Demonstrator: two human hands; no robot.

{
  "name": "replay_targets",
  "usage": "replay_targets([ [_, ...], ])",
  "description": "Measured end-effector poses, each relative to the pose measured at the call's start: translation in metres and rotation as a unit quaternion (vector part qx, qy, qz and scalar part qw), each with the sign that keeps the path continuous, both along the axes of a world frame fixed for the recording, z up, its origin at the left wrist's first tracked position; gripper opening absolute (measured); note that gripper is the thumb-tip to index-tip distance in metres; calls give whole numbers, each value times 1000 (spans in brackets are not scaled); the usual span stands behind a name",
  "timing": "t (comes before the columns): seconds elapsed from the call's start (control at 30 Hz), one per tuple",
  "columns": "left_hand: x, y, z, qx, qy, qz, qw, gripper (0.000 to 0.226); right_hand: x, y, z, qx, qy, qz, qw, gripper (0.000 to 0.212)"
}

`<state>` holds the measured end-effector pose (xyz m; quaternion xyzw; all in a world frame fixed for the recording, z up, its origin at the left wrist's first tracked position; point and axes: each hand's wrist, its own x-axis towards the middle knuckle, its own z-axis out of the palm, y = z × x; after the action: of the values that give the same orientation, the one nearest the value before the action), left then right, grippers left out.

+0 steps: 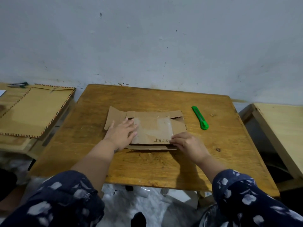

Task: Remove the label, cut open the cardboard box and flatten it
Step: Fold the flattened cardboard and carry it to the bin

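Note:
A brown cardboard box point(152, 126) lies flat in the middle of the wooden table point(147, 163), its flaps spread out at the left and right. Handwriting shows near its front right corner. My left hand point(122, 134) rests palm down on the box's left part, fingers spread. My right hand point(186, 143) sits at the front right corner with its fingertips pinching the cardboard's edge by the writing. A green utility knife point(200, 117) lies on the table to the right of the box, untouched. No label is visible on the box.
A large brown envelope point(36, 110) with a striped border lies on a lower surface to the left, a pen point(17, 84) behind it. Another pale wooden table point(282, 128) stands to the right. A grey wall rises behind the table.

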<state>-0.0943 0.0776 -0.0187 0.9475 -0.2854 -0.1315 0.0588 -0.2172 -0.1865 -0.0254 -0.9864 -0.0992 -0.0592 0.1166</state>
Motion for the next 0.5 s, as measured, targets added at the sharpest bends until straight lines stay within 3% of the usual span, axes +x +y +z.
replay_targets([
  [0.2, 2, 2, -15, 5, 33, -1, 999, 53, -9, -8, -16, 4, -15, 3, 1000, 31],
  [0.4, -2, 3, -21, -29, 57, 13, 998, 85, -21, -9, -33, 8, 36, -50, 998, 56],
  [0.5, 2, 2, -19, -39, 63, 20, 997, 97, -12, -1, -33, 27, 28, -112, 993, 56],
])
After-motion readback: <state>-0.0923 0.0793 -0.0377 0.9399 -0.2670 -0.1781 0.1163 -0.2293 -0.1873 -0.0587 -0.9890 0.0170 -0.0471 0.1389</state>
